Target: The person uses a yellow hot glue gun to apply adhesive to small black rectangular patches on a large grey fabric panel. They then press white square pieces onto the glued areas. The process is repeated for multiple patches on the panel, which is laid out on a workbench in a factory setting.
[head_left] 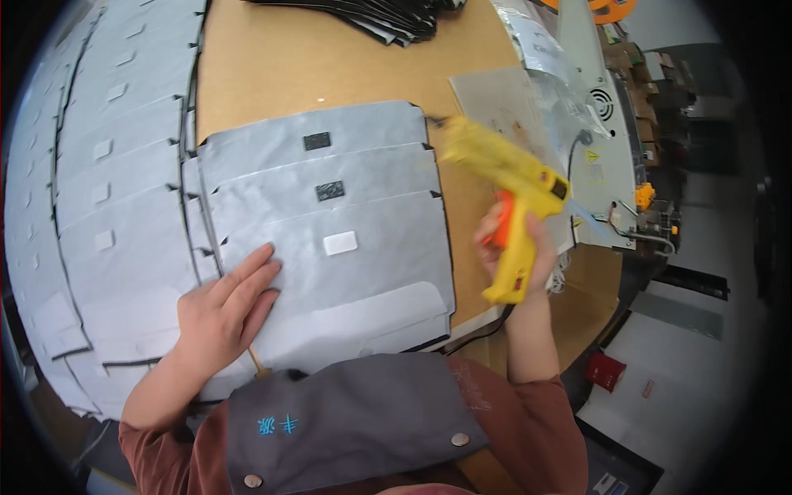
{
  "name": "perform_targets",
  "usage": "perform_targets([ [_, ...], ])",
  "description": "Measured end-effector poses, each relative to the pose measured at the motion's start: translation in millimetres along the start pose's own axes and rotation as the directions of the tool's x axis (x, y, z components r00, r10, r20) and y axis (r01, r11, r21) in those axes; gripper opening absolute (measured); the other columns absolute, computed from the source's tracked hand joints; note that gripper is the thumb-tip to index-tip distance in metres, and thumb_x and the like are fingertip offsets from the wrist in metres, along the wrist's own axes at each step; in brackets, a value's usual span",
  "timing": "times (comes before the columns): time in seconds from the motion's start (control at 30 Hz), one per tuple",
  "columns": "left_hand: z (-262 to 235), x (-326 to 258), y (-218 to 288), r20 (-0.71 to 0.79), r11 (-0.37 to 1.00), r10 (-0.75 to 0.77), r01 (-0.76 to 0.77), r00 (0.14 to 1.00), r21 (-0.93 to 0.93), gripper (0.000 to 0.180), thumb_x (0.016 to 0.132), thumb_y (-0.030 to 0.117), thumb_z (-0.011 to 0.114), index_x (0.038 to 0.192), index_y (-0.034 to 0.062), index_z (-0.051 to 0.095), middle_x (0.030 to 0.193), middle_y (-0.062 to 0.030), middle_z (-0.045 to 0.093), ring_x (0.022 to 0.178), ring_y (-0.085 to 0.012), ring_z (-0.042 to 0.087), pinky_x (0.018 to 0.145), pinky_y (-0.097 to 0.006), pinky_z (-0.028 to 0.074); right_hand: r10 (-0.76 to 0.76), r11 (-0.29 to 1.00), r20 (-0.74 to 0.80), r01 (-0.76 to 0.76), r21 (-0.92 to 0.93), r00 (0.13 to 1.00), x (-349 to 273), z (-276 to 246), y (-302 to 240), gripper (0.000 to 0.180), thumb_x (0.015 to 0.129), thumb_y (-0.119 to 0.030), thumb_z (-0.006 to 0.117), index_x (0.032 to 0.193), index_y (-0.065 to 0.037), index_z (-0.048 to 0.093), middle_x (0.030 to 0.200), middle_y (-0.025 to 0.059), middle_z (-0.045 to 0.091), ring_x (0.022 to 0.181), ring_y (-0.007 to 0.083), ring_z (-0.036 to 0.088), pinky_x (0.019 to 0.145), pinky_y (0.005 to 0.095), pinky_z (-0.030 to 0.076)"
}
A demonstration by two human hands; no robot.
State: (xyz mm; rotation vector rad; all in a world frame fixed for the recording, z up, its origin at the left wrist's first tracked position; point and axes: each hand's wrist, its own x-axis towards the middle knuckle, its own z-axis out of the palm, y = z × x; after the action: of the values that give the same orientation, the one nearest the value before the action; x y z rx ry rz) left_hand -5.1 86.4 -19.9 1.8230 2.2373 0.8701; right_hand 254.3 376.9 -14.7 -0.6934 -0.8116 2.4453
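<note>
A yellow, orange-triggered glue gun (521, 206) is gripped by the right hand (536, 252), while a silvery-grey, roughly rectangular sheet (384, 219) is touched by the left hand (221, 318), fingers extended.

This is a workshop, I'd say — a production corner, with rows of near-identical silver-grey panels (132, 214) across the left of the tan counter (256, 78) and a pile of black-edged sheets (388, 16) toward its far side. Around me: a yellow hot-glue gun (511, 169), a dark work apron (355, 412), a vented machine housing (590, 70) with a warning label (592, 156) — and cardboard boxes (646, 128) stacked beyond.
</note>
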Motion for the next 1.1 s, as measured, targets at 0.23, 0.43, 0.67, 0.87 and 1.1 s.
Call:
perform_targets([
  [0.23, -58.2, 7.8, 17.9, 0.450, 0.270, -0.399, 0.572, 0.799, -0.775, 0.057, 0.081, 0.000, 0.058, 0.137, 0.0061, 0.050, 0.122, -0.0050, 0.064, 0.078, -0.0093, 0.064, 0.063, -0.022, 0.050, 0.001, 1.000, -0.233, -0.001, 0.000, 0.973, -2.0, -42.7, -31.9, 0.047, 0.098, -0.038, 0.053, 0.124, 0.002, 0.053, 0.103, 0.0136, 0.066, 0.094, 0.0256, 0.068, 0.070, 0.0324, 0.060],
  [0.43, -53.8, -2.5, 43.5, 0.557, -0.311, -0.428, 0.462, 0.712, -0.830, 0.080, 0.074, -0.010, 0.041, 0.151, 0.0077, 0.031, 0.139, -0.0106, 0.050, 0.129, -0.0165, 0.051, 0.104, -0.025, 0.044, 0.011, 0.888, -0.424, -0.204, -0.413, 0.906, -15.0, -47.2, -41.6, 0.043, 0.098, -0.045, 0.054, 0.104, -0.003, 0.060, 0.082, 0.0093, 0.067, 0.070, 0.0187, 0.068, 0.057, 0.0289, 0.054],
  [0.67, -39.8, -0.3, 61.0, 0.605, -0.352, -0.339, 0.499, 0.720, -0.792, 0.080, 0.078, -0.015, 0.037, 0.153, 0.0107, 0.028, 0.143, -0.0117, 0.049, 0.134, -0.0199, 0.047, 0.109, -0.028, 0.041, -0.665, 0.015, -0.004, 0.008, -1.000, 0.747, -37.2, 17.3, -15.4, 0.019, 0.093, -0.020, 0.067, 0.087, -0.002, 0.066, 0.075, 0.0028, 0.065, 0.066, 0.0098, 0.058, 0.060, 0.0253, 0.046],
  [0.87, -29.8, 9.2, 74.9, 0.660, -0.250, -0.174, 0.615, 0.731, -0.748, 0.079, 0.083, -0.014, 0.036, 0.156, 0.0128, 0.022, 0.147, -0.0110, 0.047, 0.119, -0.0120, 0.054, 0.092, -0.021, 0.047, -0.135, 0.040, 0.663, 0.672, -0.739, 0.736, -32.8, 117.1, 46.9, 0.021, 0.078, -0.009, 0.078, 0.096, -0.007, 0.068, 0.084, 0.0051, 0.067, 0.073, 0.0208, 0.063, 0.069, 0.0316, 0.050],
  [1.1, -24.5, 17.3, 75.2, 0.629, -0.177, -0.120, 0.607, 0.768, -0.775, 0.085, 0.081, -0.016, 0.034, 0.158, 0.0142, 0.013, 0.154, -0.0112, 0.034, 0.101, -0.0034, 0.052, 0.064, -0.012, 0.042, -0.009, 0.033, 0.613, 0.613, -0.790, 0.790, -27.0, 125.1, 81.5, 0.023, 0.078, -0.021, 0.078, 0.092, -0.009, 0.065, 0.090, 0.0038, 0.063, 0.087, 0.0251, 0.063, 0.070, 0.0351, 0.051],
])
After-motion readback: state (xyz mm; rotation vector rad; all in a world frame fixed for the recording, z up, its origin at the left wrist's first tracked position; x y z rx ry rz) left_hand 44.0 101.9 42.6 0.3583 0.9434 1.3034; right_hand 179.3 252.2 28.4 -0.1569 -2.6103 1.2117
